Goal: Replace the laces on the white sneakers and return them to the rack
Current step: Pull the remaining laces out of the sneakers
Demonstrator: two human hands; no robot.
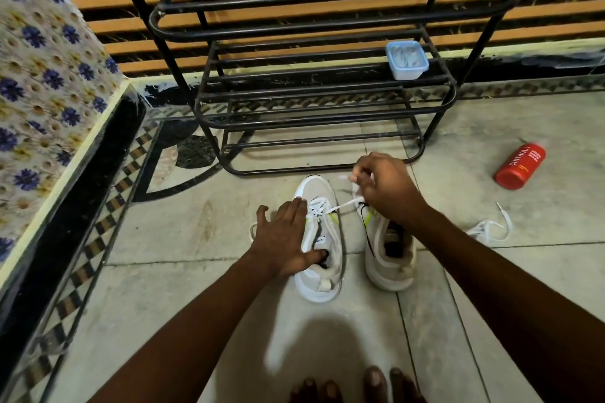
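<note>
Two white sneakers stand side by side on the tiled floor in front of the black metal rack [314, 101]. My left hand [284, 239] rests on the left sneaker [322, 271], fingers spread over its side and thumb inside the opening. A white lace [343, 204] runs taut from this shoe's eyelets up to my right hand [386, 190], which pinches the lace above the right sneaker [389, 258]. The right sneaker shows no lace in its eyelets. A loose white lace [491, 229] lies on the floor to the right.
A small clear plastic box with a blue rim [407, 59] sits on a middle shelf of the rack. A red bottle [520, 166] lies on the floor at right. A floral-covered surface [42, 75] stands at left. My toes [357, 386] show at the bottom edge.
</note>
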